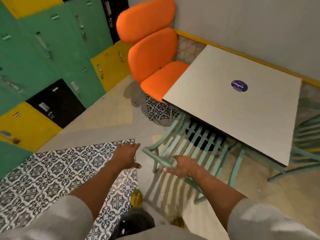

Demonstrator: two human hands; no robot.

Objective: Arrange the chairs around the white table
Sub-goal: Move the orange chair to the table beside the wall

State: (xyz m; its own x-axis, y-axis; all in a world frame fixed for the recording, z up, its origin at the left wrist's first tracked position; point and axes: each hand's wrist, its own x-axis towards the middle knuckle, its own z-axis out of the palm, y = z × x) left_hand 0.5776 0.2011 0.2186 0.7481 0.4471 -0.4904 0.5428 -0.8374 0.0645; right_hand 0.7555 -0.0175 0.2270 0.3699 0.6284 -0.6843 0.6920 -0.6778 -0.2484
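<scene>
A square white table (216, 94) with a purple sticker stands against the wall at the right. A mint-green slatted chair (195, 146) is pushed under its near edge, backrest toward me. My right hand (181, 166) rests on the chair's top rail, fingers curled over it. My left hand (127, 155) hovers open just left of the chair, touching nothing. An orange cushioned chair (152, 54) sits at the table's far-left side, its seat partly under the tabletop. Part of another mint-green chair (306, 129) shows at the table's right side.
Green, yellow and black lockers (52, 66) line the left wall. Patterned floor tiles (60, 170) lie below my left arm. My shoe (136, 220) is at the bottom centre. A yellow trim runs along the wall behind the table.
</scene>
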